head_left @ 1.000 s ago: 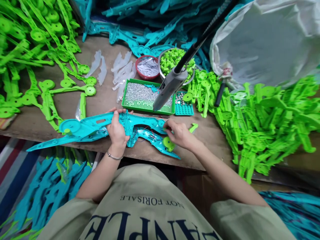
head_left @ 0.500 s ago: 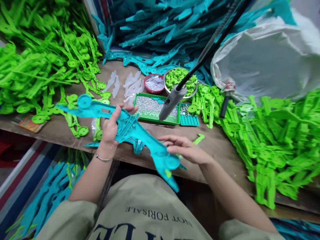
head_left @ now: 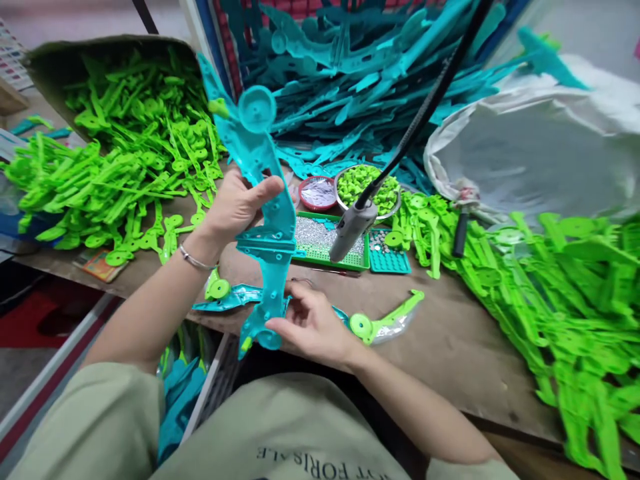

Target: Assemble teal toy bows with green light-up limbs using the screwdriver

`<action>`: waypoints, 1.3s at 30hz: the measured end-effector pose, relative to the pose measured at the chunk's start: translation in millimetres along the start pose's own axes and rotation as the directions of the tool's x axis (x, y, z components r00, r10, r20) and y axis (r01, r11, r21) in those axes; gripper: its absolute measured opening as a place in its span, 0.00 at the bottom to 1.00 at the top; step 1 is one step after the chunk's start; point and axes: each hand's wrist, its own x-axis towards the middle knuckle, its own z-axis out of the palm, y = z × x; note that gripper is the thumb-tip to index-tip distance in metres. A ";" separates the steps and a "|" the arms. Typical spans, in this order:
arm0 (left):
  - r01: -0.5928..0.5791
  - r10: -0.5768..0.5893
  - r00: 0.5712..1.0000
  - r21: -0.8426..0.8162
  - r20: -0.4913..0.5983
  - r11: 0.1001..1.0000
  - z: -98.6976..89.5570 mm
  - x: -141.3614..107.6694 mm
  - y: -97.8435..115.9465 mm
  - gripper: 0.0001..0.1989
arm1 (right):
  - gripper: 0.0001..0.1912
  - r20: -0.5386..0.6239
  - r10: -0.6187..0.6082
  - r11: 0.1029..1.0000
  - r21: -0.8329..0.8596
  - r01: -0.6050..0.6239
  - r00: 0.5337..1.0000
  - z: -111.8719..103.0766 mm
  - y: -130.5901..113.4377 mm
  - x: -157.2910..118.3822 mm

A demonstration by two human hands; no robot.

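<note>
My left hand is closed round the upper half of a long, bow-shaped blue plastic shell, its thumb on the near face. The shell stands nearly upright, with ribs and pegs showing, a round disc near each end and small green pieces at both tips. Lower down, my right hand grips the shell between thumb and bent fingers. Behind it on the table lies another blue shell, partly hidden. Green arms with round hubs sit at its two ends; the right green arm has a clear film-like piece along it.
Green arms pile up at left and right. A green tray of small metal parts, a teal tray, a red basket and a metal bowl stand behind. A grey electric screwdriver hangs over the tray.
The blue shell has turned from a slant across my front to nearly upright. My left hand has risen, and my right hand has moved left and down, now gripping the lower end.
</note>
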 end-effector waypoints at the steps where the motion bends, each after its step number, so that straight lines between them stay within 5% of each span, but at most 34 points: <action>1: 0.044 -0.050 0.993 0.056 0.107 0.997 6.0 4.4 0.7 0.19 | 0.11 -0.003 -0.013 0.999 -0.029 0.013 1.000 3.8 1.6 5.3; 3: 0.079 -0.126 0.953 0.176 0.275 0.981 16.3 10.9 0.7 0.19 | 0.08 -0.116 -0.046 0.993 -0.117 0.032 0.992 11.9 6.8 19.0; 7: -0.092 0.014 0.972 0.323 0.235 0.942 24.8 14.8 -8.5 0.18 | 0.07 -0.317 -0.081 0.970 -0.243 0.001 0.945 24.3 17.5 54.7; 12: -0.282 0.095 0.940 0.585 0.329 0.761 24.4 16.8 -35.3 0.18 | 0.16 -0.177 -0.117 0.949 -0.310 0.058 0.977 27.6 21.1 68.3; 16: -0.348 -0.040 0.881 0.705 0.471 0.618 16.9 41.9 -60.5 0.17 | 0.12 0.136 -0.263 0.864 -0.407 0.296 0.955 11.0 28.4 28.0; 18: -0.381 -0.143 0.836 0.748 0.530 0.543 9.2 54.2 -75.0 0.17 | 0.11 0.188 -0.285 0.835 -0.433 0.340 0.940 -4.1 36.4 -3.4; 21: -0.479 -0.305 0.704 0.745 0.642 0.463 -1.9 56.6 -97.2 0.16 | 0.12 0.032 -0.273 0.822 -0.512 0.250 0.962 -31.5 50.9 -51.1; 23: -0.519 -0.321 0.654 0.715 0.685 0.468 -5.1 47.2 -110.3 0.17 | 0.11 -0.135 -0.246 0.811 -0.571 0.127 0.960 -49.6 59.2 -78.0; 27: -0.559 -0.260 0.671 0.704 0.694 0.437 0.1 21.2 -129.1 0.22 | 0.07 -0.393 -0.251 0.754 -0.652 -0.076 0.885 -74.7 66.7 -113.5; 33: -0.607 -0.277 0.659 0.712 0.700 0.355 10.9 3.2 -132.4 0.36 | 0.06 -0.488 -0.311 0.691 -0.705 -0.158 0.816 -81.3 65.2 -121.8; 36: -0.565 -0.217 0.698 0.711 0.682 0.419 9.0 -3.2 -119.6 0.35 | 0.06 -0.438 -0.318 0.646 -0.749 -0.146 0.841 -80.3 68.0 -114.8; 39: -0.456 -0.080 0.790 0.671 0.607 0.584 0.5 -26.1 -99.8 0.24 | 0.08 -0.362 -0.317 0.615 -0.782 -0.100 0.877 -77.8 72.5 -108.9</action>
